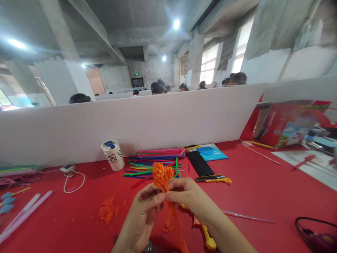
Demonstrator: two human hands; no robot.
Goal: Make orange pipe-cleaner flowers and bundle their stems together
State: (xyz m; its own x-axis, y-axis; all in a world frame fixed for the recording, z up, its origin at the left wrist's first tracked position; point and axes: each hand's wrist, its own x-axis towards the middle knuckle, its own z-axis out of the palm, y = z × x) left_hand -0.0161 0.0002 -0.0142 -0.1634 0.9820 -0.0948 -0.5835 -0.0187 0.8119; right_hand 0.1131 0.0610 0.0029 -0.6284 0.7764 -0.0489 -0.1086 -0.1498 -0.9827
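Observation:
An orange ruffled flower point(161, 172), apparently of crinkled paper, stands upright between my hands. My left hand point(147, 203) pinches its narrow base from the left. From the right, my right hand point(181, 193) grips the same base between thumb and fingers. A long orange strip point(177, 225) hangs below the fingers toward the bottom edge. Small orange scraps point(107, 210) lie in a pile left of my left hand. Partly hidden beneath my right forearm is a yellow-handled tool point(209, 239).
Coloured fuzzy stems point(160, 153) lie behind my hands, beside a black phone-like slab point(200, 163) and a utility knife point(210, 178). A white cup point(113, 156) stands at the back left. A white partition point(168, 119) crosses behind the red table point(252, 182). People's heads show beyond it.

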